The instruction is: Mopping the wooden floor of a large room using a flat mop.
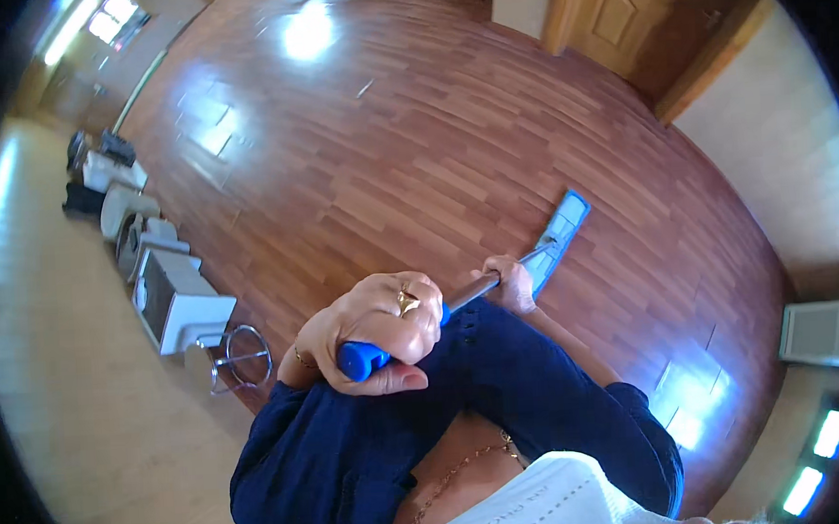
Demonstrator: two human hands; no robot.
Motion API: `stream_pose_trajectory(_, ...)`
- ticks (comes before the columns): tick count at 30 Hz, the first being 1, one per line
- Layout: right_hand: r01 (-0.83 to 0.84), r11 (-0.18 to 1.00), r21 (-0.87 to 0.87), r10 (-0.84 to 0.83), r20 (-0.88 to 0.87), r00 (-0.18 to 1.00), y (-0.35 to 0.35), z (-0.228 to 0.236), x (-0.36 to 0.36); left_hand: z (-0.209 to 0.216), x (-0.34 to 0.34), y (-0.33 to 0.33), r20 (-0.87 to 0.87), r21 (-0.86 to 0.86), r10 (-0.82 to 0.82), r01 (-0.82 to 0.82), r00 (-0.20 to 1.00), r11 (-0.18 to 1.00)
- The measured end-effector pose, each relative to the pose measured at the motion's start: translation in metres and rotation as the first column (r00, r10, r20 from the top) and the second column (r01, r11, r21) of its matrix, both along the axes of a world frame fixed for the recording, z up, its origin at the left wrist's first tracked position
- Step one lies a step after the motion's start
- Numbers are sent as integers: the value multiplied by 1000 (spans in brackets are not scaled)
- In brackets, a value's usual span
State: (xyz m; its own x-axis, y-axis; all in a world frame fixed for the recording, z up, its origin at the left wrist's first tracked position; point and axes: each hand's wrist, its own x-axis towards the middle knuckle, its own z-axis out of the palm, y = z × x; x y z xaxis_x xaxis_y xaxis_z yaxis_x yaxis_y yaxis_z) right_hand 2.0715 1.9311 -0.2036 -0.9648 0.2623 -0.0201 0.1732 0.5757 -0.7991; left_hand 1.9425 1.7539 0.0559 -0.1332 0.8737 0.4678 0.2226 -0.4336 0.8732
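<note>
I hold a flat mop slanting away from me to the far right. My left hand [375, 323], with a gold ring, is wrapped round the blue grip [360, 361] at the top end of its handle. Farther down, my right hand [509, 286] closes round the grey metal pole [473, 292]. Beyond that hand, the long light-blue mop head [566, 224] lies on the brown wood-plank floor [415, 167]. Part of the mop head's near end is hidden behind my right hand and arm.
Along the left wall stands a row of white and dark items, including a white box-like piece [194, 307] and a round metal-tube frame [244, 358]. A wooden door [625, 19] is at the upper right. By the right wall sits a white box-shaped unit [819, 334].
</note>
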Motion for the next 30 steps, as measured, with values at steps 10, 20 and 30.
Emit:
stream_pose_trajectory(10,-391,901,-186,343,-246,907,49,17,-121,46,-17,68,-265,-42,156,-173,952,984)
stream_pose_trajectory(20,-640,761,-110,530,-463,710,57,17,-293,51,-112,112,-480,-87,321,-408,816,909)
stream_pose_trajectory(30,-340,461,-819,527,-56,848,31,-80,-428,-25,-176,96,-526,-68,496,-616,691,785)
